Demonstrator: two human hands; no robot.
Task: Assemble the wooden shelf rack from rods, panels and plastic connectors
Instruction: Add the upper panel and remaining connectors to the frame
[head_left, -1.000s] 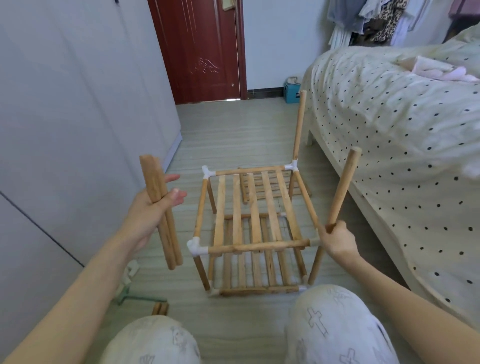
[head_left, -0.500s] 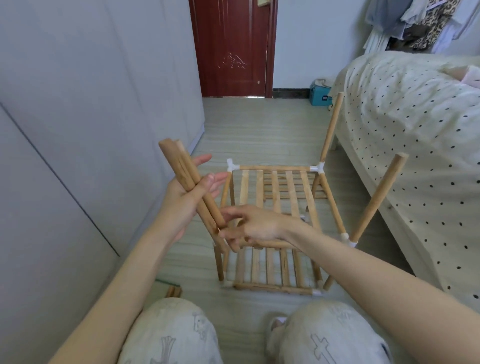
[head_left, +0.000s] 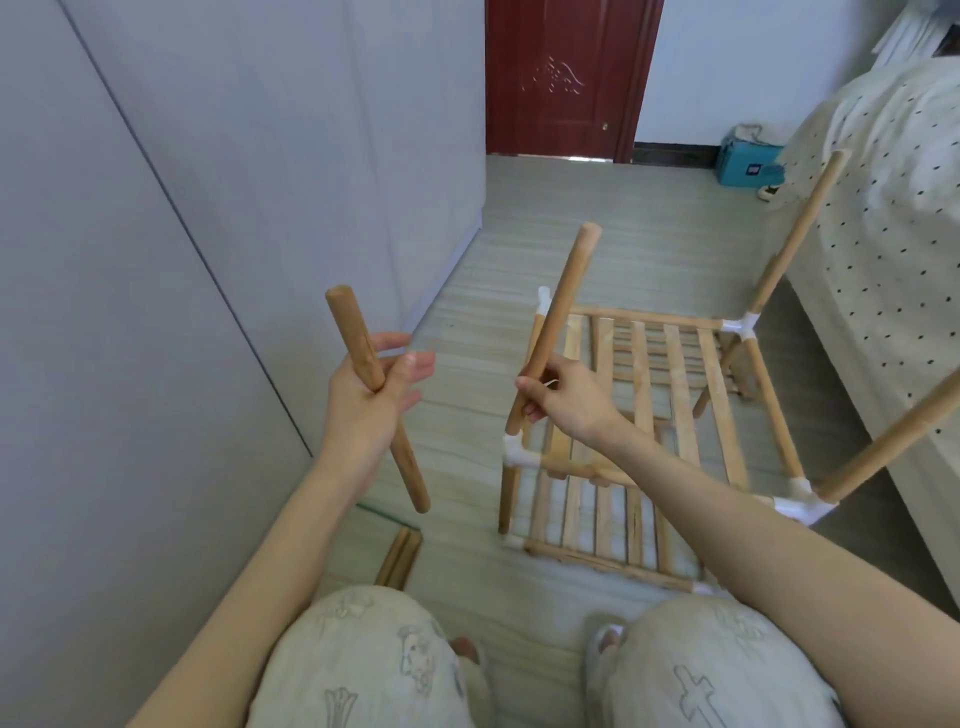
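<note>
the left hand (head_left: 371, 402) grips one rod (head_left: 375, 396) tilted toward eleven o'clock, while the right hand (head_left: 569, 397) pinches another rod (head_left: 557, 322) leaning toward one o'clock.

Half-built slatted rack (head_left: 644, 415) on floor (two posts up); loose rod (head_left: 558, 319) tilted above near-left connector (head_left: 514, 453)

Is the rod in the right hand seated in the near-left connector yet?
Not yet: the rod tip hovers just above the connector.
</note>
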